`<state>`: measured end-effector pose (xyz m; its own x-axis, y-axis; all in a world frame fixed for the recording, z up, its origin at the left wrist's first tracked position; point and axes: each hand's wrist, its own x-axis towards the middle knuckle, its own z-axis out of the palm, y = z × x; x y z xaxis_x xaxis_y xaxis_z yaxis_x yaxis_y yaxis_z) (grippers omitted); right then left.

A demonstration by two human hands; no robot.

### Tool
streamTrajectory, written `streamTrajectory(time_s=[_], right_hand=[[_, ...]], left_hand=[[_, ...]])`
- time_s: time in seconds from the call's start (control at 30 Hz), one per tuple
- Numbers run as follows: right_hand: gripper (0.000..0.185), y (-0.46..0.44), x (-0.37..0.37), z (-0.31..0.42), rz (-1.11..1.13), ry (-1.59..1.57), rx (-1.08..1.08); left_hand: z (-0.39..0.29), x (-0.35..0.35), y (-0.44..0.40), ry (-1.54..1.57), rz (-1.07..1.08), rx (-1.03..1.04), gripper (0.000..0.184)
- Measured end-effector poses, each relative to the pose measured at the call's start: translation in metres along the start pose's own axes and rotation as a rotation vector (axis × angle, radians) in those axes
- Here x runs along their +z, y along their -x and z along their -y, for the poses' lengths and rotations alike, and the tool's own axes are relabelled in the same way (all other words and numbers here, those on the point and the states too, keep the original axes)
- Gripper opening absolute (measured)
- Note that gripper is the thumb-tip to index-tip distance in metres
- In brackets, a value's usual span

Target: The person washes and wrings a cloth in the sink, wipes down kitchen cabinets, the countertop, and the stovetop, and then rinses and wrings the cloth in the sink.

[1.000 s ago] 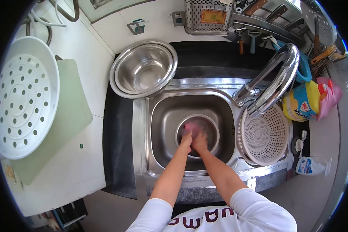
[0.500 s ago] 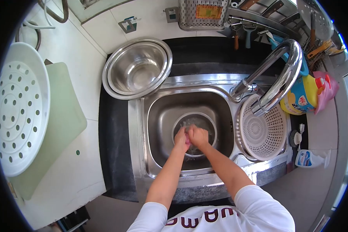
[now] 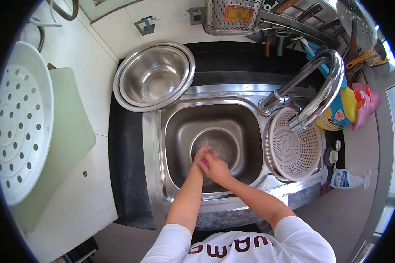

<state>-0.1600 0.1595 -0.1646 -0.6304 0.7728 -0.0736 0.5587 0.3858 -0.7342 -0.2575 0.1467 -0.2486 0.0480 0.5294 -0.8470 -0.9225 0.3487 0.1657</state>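
Note:
A small pink cloth-like piece (image 3: 212, 153) is squeezed between my two hands over the near left part of a steel bowl (image 3: 237, 151). This bowl, with water in it, stands in the sink basin (image 3: 182, 115). My left hand (image 3: 200, 156) is closed round the piece from the left. From the right, my right hand (image 3: 216, 169) presses on it with bent fingers. Most of the pink piece is hidden by the fingers.
Nested steel bowls (image 3: 156, 79) stand behind the sink at the left. The faucet (image 3: 322, 94) arches over a white colander (image 3: 294, 149) on the right. A perforated white tray (image 3: 24, 122) lies on a green board (image 3: 70, 127) at far left. Bottles stand right.
My hands came together on the pink piece, lifted from low in the bowl, and shifted toward its near left side. The view has moved slightly.

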Motion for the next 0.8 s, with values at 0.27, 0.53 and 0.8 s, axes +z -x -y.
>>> streamTrajectory(time_s=[0.27, 0.53, 0.8], right_hand=[[0.028, -0.039, 0.008, -0.043, -0.056, 0.212, 0.159], [0.041, -0.041, -0.031, -0.078, -0.229, -0.162, 0.396], [0.053, -0.020, 0.013, -0.094, 0.085, 0.663, -0.237]], left_hand=[[0.000, 0.027, 0.023, -0.013, -0.015, 0.216, 0.030], [-0.017, 0.011, 0.050, -0.717, -0.110, 0.654, 0.058], [0.023, 0.006, 0.017, -1.802, -0.270, 0.784, 0.057]])
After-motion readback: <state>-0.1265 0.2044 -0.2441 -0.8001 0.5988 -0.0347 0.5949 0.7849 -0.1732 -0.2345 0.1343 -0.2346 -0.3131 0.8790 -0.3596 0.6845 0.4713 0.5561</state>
